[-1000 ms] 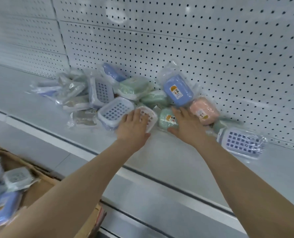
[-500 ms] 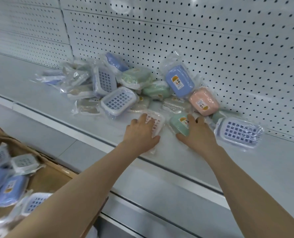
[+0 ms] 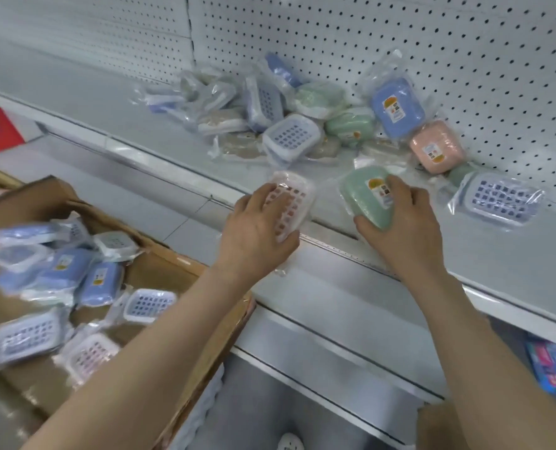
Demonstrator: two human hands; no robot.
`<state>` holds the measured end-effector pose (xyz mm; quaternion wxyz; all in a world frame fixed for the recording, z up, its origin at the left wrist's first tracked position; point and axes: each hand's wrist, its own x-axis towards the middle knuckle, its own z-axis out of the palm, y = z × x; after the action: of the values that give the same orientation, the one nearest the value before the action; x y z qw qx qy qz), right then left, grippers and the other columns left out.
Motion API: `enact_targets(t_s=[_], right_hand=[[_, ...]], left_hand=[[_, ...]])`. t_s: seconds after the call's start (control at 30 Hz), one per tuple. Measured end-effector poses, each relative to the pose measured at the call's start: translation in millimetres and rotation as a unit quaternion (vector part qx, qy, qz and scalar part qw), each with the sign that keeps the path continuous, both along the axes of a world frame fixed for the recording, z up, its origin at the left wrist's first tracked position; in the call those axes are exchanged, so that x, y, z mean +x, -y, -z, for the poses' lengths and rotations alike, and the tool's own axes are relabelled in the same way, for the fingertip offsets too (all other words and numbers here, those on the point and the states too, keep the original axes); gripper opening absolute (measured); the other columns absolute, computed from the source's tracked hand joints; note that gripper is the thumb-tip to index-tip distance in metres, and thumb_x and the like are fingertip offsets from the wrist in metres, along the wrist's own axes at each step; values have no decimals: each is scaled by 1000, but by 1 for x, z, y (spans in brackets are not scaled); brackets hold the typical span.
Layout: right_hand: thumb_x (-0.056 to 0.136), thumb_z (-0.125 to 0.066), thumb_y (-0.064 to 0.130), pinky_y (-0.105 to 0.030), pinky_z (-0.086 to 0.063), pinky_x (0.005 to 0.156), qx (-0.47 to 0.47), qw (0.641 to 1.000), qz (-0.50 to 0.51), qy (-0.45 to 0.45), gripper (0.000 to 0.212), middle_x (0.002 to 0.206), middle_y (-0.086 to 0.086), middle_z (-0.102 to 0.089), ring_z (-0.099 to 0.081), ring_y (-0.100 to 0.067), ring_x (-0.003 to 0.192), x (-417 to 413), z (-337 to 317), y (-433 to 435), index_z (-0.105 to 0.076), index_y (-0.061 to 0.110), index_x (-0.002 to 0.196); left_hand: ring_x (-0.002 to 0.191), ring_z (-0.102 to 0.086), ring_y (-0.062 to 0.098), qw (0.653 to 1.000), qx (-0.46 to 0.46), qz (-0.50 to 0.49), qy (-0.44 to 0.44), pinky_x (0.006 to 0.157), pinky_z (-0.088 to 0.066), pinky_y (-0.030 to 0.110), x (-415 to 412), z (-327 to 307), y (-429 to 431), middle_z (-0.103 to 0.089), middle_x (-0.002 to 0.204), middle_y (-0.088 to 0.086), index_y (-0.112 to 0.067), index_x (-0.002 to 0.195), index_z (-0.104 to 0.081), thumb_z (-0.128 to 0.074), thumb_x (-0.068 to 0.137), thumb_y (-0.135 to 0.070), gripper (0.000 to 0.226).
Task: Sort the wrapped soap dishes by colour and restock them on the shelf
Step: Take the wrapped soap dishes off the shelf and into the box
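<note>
Cardboard box (image 3: 160, 274) is nowhere near empty, so I'd call this early days. It sits well out in front of the pegboard (image 3: 400, 34), lower than the shelf, with a loose mix of wrapped dishes in it. There are several blue ones (image 3: 101, 282), a few white grid-top ones and one pinkish, but it's all a bit blurred so I won't count.

Up on the shelf (image 3: 75, 92) there's no sorting to speak of yet. Right against the pegboard sits a heap (image 3: 291, 136) of wrapped soap dishes, with blue, green, beige-looking and grid-top ones all jumbled, some leaning, some flat. A blue dish (image 3: 396, 107) leans on the pegboard and a pink dish (image 3: 437, 151) touches it just below. A blue-grid dish (image 3: 500, 199) lies flat a little out from the pegboard. No colour groups, no rows.

Both hands are busy at the shelf's front lip, the side farthest from the pegboard. The left hand (image 3: 257, 228) has its fingers curled over a pink-grid dish (image 3: 291, 203), thumb at its near end. The right hand (image 3: 400, 228) is wrapped round a green dish (image 3: 364, 196), which is tilted. Neither dish is parked in a spot of its own.

My read: two dishes in hand, everything else left to do. That means splitting the heap by colour, lining it up, then emptying the box.
</note>
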<state>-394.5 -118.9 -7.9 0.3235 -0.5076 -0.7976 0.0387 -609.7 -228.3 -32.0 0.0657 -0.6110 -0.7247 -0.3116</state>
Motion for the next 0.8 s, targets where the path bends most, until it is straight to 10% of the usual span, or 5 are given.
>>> enact_targets(t_s=[0.8], right_hand=[[81,-64,55,-32,-48,79,-210,925,-265,173,84,124,-7,-46,-52,-25,109,-164,198,202,-26,23,149]], left_hand=[[130,-42,32,905,-291,-280,134,103,-41,44,-75,169,302,-37,152,-2,-25,143,-44,-66,81,-49,70]])
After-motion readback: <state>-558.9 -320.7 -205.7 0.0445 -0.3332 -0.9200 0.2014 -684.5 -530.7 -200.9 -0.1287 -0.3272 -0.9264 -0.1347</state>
